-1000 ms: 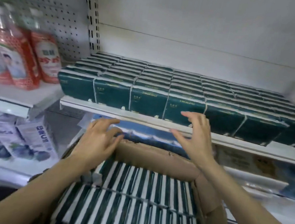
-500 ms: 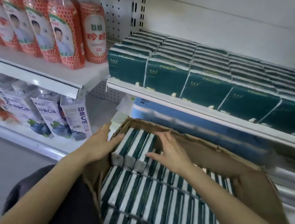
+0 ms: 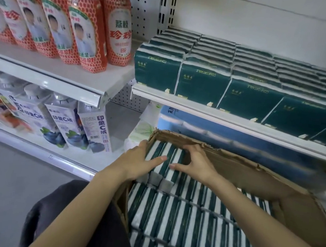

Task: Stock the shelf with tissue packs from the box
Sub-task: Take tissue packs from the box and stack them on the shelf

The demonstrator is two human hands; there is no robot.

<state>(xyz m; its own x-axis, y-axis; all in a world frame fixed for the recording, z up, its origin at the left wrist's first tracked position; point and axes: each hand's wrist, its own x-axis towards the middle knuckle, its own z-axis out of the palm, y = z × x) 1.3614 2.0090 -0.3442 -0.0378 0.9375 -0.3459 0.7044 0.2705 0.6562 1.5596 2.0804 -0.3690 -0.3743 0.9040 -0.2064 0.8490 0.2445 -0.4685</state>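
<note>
The shelf (image 3: pixel 240 120) above the box (image 3: pixel 254 175) is already carrying a full front row of green tissue packs (image 3: pixel 203 87), so I am judging the stocking to be well along. The box itself is still holding several tight rows of striped packs (image 3: pixel 187 218). A second ago my hands were hanging open up at the shelf edge, above the box; now they are working down in the box's far left corner, which tells me one load is done and the next pick is beginning. There they are closing on a bundle (image 3: pixel 172 151) of a few packs, whose near ends are showing slightly above the row behind. My left hand (image 3: pixel 139 161) is gripping the bundle's outer side, thumb lying across its top. My right hand (image 3: pixel 196 164) is curling round the opposite side, thumb reaching toward the left one.
</note>
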